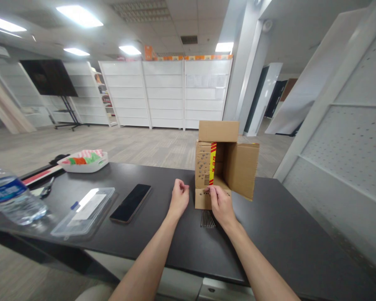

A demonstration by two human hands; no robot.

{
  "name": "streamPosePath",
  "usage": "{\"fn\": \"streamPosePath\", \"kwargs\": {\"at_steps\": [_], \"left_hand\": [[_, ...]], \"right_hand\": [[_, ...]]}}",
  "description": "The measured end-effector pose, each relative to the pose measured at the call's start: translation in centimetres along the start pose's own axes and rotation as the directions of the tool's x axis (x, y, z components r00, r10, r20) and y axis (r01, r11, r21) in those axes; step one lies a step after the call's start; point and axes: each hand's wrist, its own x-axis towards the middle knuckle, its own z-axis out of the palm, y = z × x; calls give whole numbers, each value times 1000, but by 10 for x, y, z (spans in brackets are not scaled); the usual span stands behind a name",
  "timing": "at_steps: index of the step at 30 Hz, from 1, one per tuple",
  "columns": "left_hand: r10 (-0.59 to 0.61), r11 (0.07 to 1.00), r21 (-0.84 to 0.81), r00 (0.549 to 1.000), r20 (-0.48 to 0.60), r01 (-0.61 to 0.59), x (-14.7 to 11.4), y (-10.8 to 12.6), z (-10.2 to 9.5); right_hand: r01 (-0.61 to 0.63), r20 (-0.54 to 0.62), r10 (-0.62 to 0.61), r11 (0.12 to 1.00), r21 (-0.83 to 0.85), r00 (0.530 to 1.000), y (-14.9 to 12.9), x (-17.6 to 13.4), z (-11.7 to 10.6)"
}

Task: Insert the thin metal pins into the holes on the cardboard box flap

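A cardboard box point(203, 167) stands on the dark table with its flaps spread and its inside facing me. Many small holes or dark dots mark its left front flap and its lower flap. My right hand point(222, 205) is at the lower flap, thumb and fingertips pinched together; whatever is between them is too small to make out. Just below the box lies a row of thin metal nails or screws point(207, 219). My left hand point(179, 198) is left of the box, apart from it, with fingers curled closed; any content is hidden.
Left of my hands lie a black phone point(130, 203) and a clear plastic case point(84, 212). A water bottle point(12, 196) and a white basket point(84, 165) with colourful contents are farther left. A white perforated panel point(347, 150) rises along the right.
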Motion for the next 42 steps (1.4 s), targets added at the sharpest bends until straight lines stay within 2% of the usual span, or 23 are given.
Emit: {"fn": "streamPosePath", "kwargs": {"at_steps": [12,35,42], "left_hand": [[3,1000,-19,1000,-7,-4,0,2,0],[24,1000,-1,999,-21,-24,0,2,-1],[36,999,-8,999,-18,-36,1,1,-1]], "right_hand": [[36,10,-35,996,-79,999,-2,0,1],[131,66,-123,983,-132,990,-2,0,2],[139,80,-125,968,-208,989,-2,-1,2]]}}
